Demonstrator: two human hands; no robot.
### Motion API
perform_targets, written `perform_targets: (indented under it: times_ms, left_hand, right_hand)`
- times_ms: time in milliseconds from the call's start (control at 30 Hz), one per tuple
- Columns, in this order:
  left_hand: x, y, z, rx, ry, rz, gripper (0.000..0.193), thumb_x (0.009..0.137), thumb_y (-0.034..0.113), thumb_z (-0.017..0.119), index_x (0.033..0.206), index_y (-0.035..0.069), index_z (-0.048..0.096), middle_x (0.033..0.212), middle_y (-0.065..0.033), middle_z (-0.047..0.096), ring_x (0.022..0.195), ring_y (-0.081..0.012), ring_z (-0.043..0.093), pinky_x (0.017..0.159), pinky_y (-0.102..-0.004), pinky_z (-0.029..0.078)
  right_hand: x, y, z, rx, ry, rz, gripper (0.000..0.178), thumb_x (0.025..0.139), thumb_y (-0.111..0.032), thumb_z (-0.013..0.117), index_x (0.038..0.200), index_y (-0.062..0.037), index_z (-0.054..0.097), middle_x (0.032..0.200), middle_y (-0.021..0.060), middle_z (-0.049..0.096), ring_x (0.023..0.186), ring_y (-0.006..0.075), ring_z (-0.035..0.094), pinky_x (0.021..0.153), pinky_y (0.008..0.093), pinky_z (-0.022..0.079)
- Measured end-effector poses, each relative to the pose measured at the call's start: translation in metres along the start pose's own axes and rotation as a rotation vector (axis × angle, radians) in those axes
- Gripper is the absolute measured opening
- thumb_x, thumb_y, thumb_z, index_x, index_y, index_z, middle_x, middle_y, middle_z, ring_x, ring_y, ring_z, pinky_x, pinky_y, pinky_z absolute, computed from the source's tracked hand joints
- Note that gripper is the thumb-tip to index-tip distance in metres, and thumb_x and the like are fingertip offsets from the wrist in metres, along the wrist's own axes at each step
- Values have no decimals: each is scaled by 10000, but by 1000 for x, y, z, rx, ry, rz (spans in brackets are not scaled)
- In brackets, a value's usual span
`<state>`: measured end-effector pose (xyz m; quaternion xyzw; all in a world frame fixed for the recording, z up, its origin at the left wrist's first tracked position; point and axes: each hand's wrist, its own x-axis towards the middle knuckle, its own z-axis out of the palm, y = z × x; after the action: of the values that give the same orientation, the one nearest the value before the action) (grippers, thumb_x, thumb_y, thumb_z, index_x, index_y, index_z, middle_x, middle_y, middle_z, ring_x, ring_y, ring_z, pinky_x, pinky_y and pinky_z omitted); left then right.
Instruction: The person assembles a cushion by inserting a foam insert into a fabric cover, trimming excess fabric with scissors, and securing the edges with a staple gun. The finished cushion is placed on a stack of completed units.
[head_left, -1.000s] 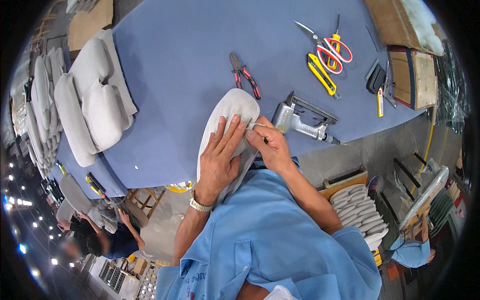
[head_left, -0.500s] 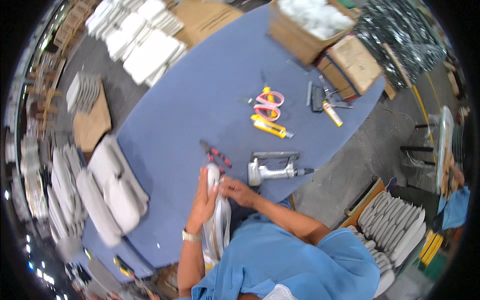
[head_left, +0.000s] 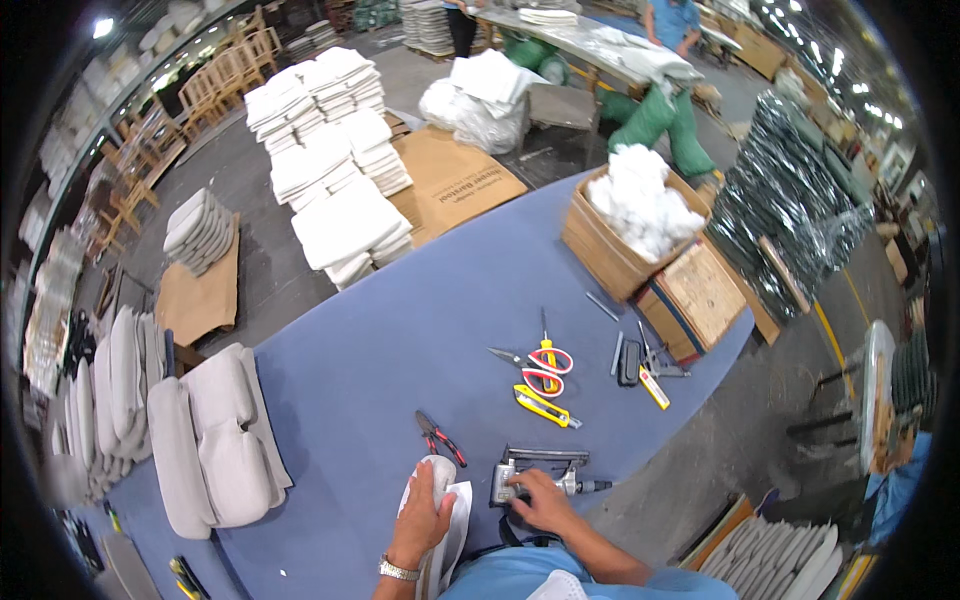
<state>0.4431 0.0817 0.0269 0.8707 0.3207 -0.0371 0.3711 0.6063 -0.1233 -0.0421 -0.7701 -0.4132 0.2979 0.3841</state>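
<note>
At the near edge of the table, my left hand (head_left: pixel 424 518) grips a long, narrow grey upholstered pad (head_left: pixel 440 467), with fingers laid along it and thumb on the side. A loose white fabric strip (head_left: pixel 458 520) hangs along the pad's right side; its lower end is cut off by the frame. To the right, my right hand (head_left: pixel 546 503) has its fingers curled over the handle of a silver air staple gun (head_left: pixel 507 482), which lies on its side on the table. Red-and-black pliers (head_left: pixel 439 437) lie just beyond the pad.
Red-handled scissors (head_left: pixel 546 372), a yellow utility knife (head_left: pixel 543 405) and a black case (head_left: pixel 629 362) lie farther off on the blue table (head_left: pixel 350 370). A carton of white stuffing (head_left: pixel 603 240) stands at the far right. Grey cushions (head_left: pixel 220 440) rest at left; white pads (head_left: pixel 350 220) are stacked beyond.
My right hand has left the pad and moved right onto the staple gun. My left hand stays on the pad. The view has tilted up, showing more of the workshop.
</note>
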Motion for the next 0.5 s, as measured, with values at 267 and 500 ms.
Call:
perform_targets:
  times_ms: [267, 500]
  left_hand:
    - [0, -11, 16, 16, 106, 93, 793, 1008, 382, 619, 1589, -33, 274, 1583, -327, 386, 1424, -545, 412, 1105, -533, 468]
    - [-6, 2, 6, 42, 39, -22, 803, 1015, 410, 608, 1603, -11, 260, 1611, -302, 360, 1456, -510, 393, 1134, -552, 425]
  right_hand:
    - [8, 53, 2, -444, -139, 37, 774, 785, -104, 777, 1492, -121, 461, 1197, 183, 587, 1116, 409, 587, 971, 494, 494]
    - [36, -15, -50, -32, -167, 146, 778, 747, -120, 839, 1454, -62, 520, 1199, 220, 677, 1131, 386, 663, 1014, 457, 519]
